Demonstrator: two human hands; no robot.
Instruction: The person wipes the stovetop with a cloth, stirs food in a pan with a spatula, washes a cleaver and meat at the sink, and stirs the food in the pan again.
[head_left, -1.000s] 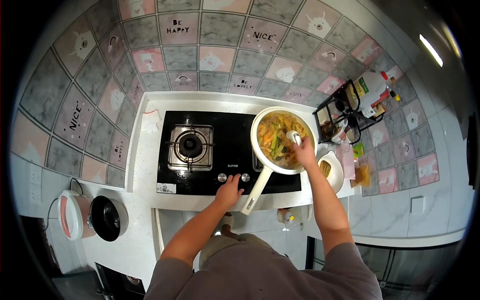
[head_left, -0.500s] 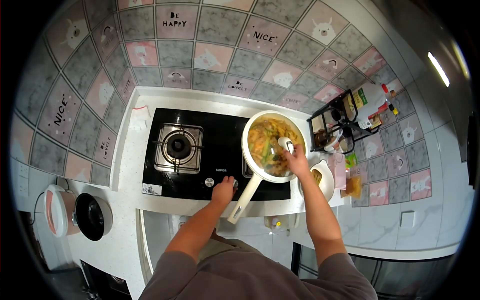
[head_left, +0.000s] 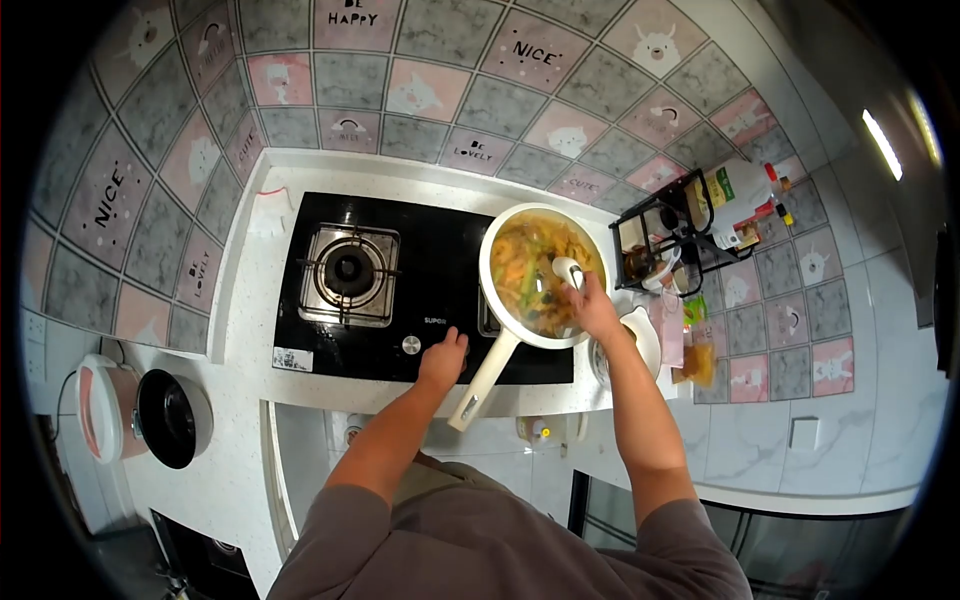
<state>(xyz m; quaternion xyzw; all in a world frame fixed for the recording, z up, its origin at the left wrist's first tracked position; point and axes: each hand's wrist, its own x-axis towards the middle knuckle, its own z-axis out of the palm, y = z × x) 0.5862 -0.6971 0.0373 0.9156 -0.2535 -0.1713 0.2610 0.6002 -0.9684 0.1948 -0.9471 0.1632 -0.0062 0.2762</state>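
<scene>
A white long-handled pan [head_left: 487, 270] stands on the right burner of the black gas stove [head_left: 440, 250]. Through its clear lid [head_left: 525, 290] show yellow-orange food pieces with some green ones. My right hand [head_left: 594, 308] is closed round the lid's white handle [head_left: 567, 270], near the pan's right side. At the stove's front edge my left hand [head_left: 443, 358] has its fingers on the right control knob, which the hand hides. The left control knob [head_left: 411, 345] shows beside it.
The bare left burner [head_left: 350, 271] lies across from the pan. Right of the pan are a white bowl [head_left: 645, 335] and a black rack [head_left: 705, 220] with bottles. A pinkish rice cooker [head_left: 105, 410] and a black inner pot [head_left: 172, 418] stand at left.
The view has shifted slightly, so the scene sits higher in the picture. Both hands keep their places, right on the lid handle and left at the stove knob.
</scene>
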